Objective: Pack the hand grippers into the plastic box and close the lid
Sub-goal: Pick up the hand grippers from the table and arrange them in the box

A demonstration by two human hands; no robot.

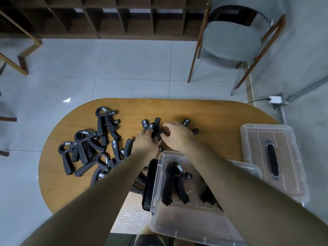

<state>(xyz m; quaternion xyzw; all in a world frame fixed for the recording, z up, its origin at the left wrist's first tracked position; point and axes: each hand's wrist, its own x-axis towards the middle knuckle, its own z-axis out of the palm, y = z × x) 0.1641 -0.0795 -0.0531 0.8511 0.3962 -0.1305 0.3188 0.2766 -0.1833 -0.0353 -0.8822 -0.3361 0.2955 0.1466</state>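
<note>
Fingers (150, 133) of the left hand (145, 141) curl round a black hand gripper (157, 127) at mid-frame, while the right hand (177, 135) clasps the same tangle from the other side. Just below the wrists sits the clear plastic box (186, 221), open, with one gripper (174, 181) lying inside. Its lid (257, 137) lies at the right end of the oval wooden table (213, 110). A loose pile of grippers (88, 148) sprawls at centre left.
</note>
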